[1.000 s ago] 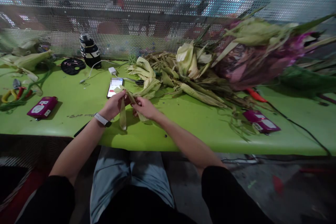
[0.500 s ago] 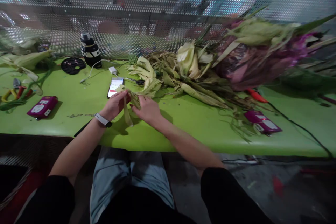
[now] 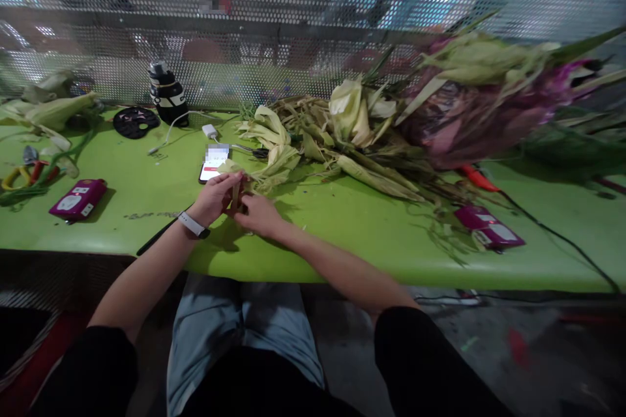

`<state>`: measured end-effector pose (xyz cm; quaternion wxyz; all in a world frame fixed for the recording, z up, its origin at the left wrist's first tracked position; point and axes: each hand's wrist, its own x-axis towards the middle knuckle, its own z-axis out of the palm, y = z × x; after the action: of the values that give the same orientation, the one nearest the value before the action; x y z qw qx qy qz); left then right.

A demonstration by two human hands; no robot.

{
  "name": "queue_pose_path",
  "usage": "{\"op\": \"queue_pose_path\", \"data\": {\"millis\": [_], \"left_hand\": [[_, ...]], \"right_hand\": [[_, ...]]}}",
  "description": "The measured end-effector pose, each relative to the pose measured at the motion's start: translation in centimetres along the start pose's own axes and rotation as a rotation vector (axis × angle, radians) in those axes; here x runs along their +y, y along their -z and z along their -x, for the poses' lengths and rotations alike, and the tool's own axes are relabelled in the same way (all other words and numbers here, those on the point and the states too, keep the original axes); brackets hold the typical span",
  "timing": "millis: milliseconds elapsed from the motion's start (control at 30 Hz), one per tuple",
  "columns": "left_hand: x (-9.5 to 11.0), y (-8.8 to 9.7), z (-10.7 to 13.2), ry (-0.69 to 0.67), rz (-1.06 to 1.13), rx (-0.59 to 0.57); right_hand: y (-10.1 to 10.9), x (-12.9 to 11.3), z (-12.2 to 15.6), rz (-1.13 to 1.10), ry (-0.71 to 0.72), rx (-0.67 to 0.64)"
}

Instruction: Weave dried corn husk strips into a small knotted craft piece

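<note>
At the far left of the green table (image 3: 137,189) there are loose corn husks (image 3: 59,111), a red-handled hand tool (image 3: 39,172) and a purple box (image 3: 78,201). Further right, near the perforated screen (image 3: 122,71), a black bottle (image 3: 169,101) is standing upright. The phone (image 3: 213,171) lies just beyond the left hand (image 3: 214,199), and a pale husk end (image 3: 227,167) overlaps its lower corner.

The left hand holds a narrow strip of corn husk (image 3: 235,194) pinched between its fingertips. This strip is between the two hands, above the table; its long axis runs roughly toward the person's body, to the right of the left fingers. The left hand appears the nearer one. The right hand (image 3: 259,214) comes from the right with curled fingers, close beside the strip; whether it grips the husk, I cannot tell.

Behind and to the right lies the husk heap (image 3: 337,137), with some leaves near the right hand. After it come a pinkish bag (image 3: 454,127) and a second purple box (image 3: 490,228).
</note>
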<state>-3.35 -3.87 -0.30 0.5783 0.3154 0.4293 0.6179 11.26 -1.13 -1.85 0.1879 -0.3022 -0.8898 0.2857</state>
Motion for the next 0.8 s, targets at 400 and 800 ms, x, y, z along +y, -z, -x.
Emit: {"op": "queue_pose_path", "data": {"millis": [400,800], "left_hand": [[0.3,-0.8,0.5,-0.027,-0.200,0.084],[-0.4,-0.7,-0.1,-0.010,-0.070,-0.008]], "right_hand": [[2.4,-0.8,1.8,0.238,0.126,0.054],[4.4,1.8,0.3,0.340,0.277,0.399]]}}
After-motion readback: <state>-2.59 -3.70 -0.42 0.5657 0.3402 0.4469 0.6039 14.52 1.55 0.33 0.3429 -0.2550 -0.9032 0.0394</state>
